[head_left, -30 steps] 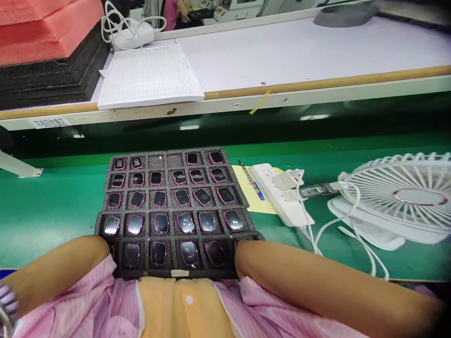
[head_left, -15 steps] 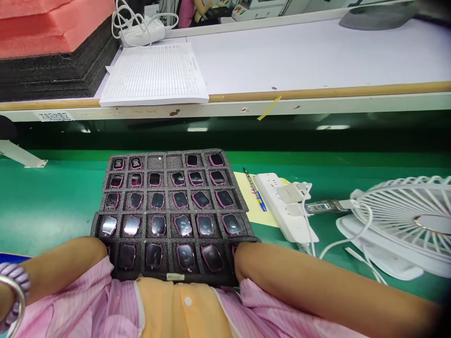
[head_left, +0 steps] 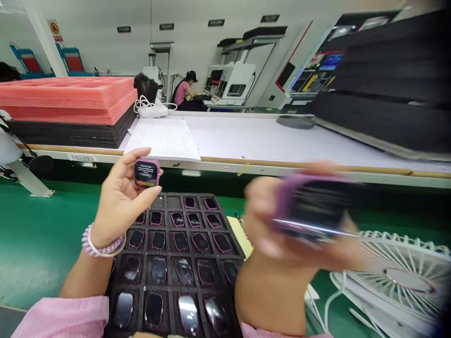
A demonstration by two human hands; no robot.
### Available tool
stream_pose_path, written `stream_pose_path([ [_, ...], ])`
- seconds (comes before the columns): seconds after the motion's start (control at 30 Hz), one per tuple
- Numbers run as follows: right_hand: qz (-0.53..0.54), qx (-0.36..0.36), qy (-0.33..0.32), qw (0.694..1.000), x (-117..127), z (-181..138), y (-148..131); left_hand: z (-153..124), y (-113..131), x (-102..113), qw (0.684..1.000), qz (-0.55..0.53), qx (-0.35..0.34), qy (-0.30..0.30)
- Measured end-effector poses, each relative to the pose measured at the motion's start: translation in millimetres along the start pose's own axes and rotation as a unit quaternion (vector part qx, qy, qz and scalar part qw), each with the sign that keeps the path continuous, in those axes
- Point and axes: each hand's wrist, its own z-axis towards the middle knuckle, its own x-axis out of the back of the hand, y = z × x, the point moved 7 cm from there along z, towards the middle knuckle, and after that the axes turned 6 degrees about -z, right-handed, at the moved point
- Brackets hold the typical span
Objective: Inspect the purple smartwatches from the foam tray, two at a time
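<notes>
Between the thumb and fingers of my left hand point(head_left: 121, 197) is a purple-framed smartwatch point(head_left: 147, 173), its lit screen showing small text and an orange strip at the bottom. My right hand point(head_left: 262, 220), smeared by motion and close to the camera, grips another purple-framed smartwatch point(head_left: 315, 209) with faint text on its dark face. Below both hands lies a dark foam tray point(head_left: 175, 203), divided into compartments. Several purple-framed watches with dark or reflecting screens sit in it. My left hand and forearm hide the tray's left side.
Right of the tray are a yellow sheet point(head_left: 239, 232) and a white fan point(head_left: 408, 277) with cables. On the shelf stand red foam trays point(head_left: 70, 101), a lined paper stack point(head_left: 164, 138) and a black stack point(head_left: 384, 89). A person point(head_left: 183, 91) sits at equipment in the background.
Both hands have come up into view, each holding a smartwatch; before, they were out of sight. The camera has tilted up, showing more of the room.
</notes>
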Motion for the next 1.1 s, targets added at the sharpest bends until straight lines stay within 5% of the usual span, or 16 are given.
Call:
stream_pose_path([
  [0.1,0.127,0.021,-0.074,0.989,-31.6,23.5,-2.9,9.3,-25.5,-1.1,0.999,0.006,0.029,-0.012],
  [0.23,0.164,0.002,-0.092,0.982,-51.8,45.5,15.1,11.5,-38.4,-1.6,0.999,-0.004,0.041,-0.031],
  [1.1,0.161,0.036,0.002,0.986,-60.5,59.8,30.8,11.1,-55.4,-10.7,0.993,-0.087,0.085,-0.015],
])
